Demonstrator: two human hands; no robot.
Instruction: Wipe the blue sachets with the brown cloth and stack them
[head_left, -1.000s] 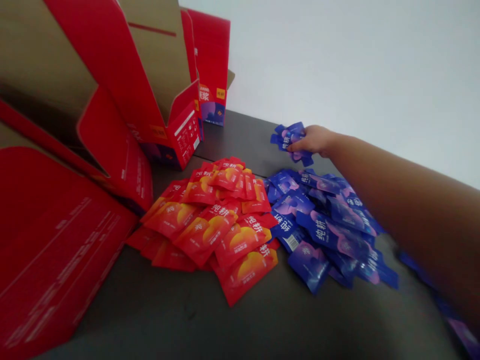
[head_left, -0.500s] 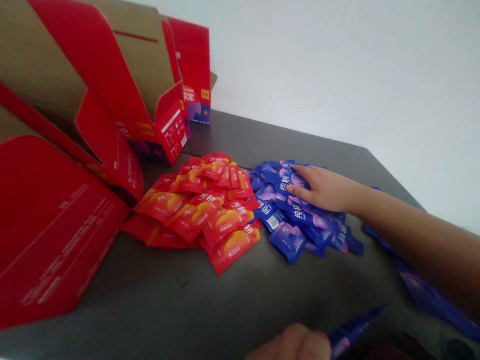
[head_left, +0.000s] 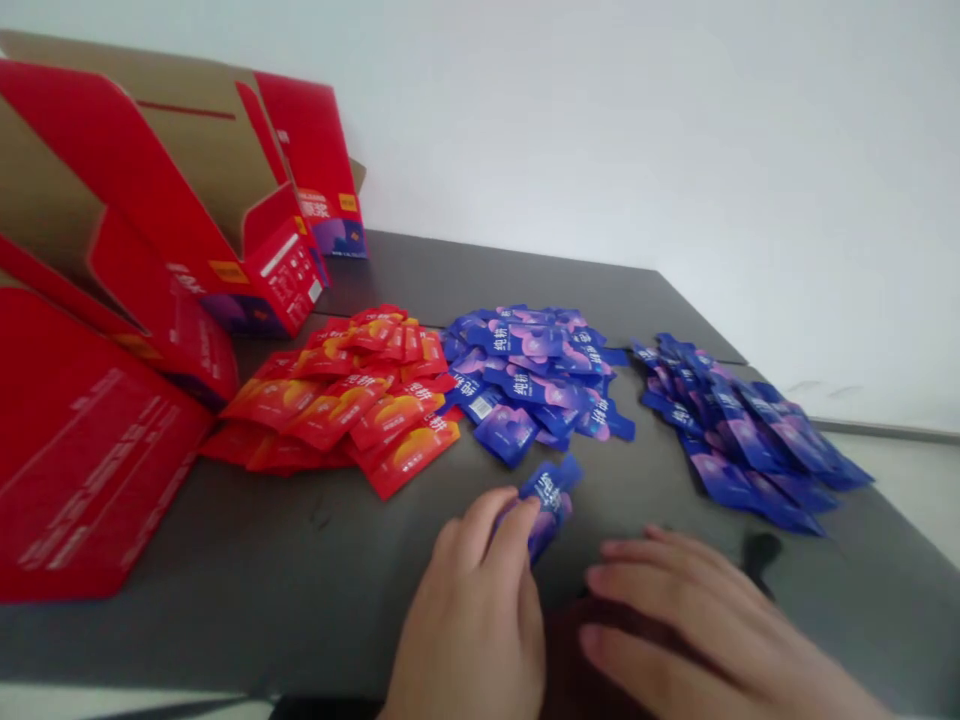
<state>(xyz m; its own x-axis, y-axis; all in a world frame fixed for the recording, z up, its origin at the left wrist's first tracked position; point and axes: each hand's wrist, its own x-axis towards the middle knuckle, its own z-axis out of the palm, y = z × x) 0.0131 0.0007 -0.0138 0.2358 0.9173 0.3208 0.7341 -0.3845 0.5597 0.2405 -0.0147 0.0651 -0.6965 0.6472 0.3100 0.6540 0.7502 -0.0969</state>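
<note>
My left hand (head_left: pixel 480 600) is closed on a blue-purple sachet (head_left: pixel 551 490) low over the dark table, in front of the piles; the sachet's far end sticks out past the fingertips. To the right, my right hand (head_left: pixel 690 610) is open and holds nothing that I can see, its fingers slightly apart. A heap of blue sachets (head_left: pixel 525 375) lies at mid-table, beyond both hands. More blue sachets (head_left: pixel 735 430) overlap in a separate pile farther right.
Red sachets with orange prints (head_left: pixel 337 390) form a pile left of the middle heap, touching its edge. Several open red cartons (head_left: pixel 97 470) stand along the left side. A white wall (head_left: pixel 562 150) rises behind the dark table (head_left: pixel 255 560). Something small and black (head_left: pixel 761 552) lies by my right hand.
My right hand has left the middle blue heap and come back toward me. My left hand, with its sachet, shows farther up in view. The view has turned to the right.
</note>
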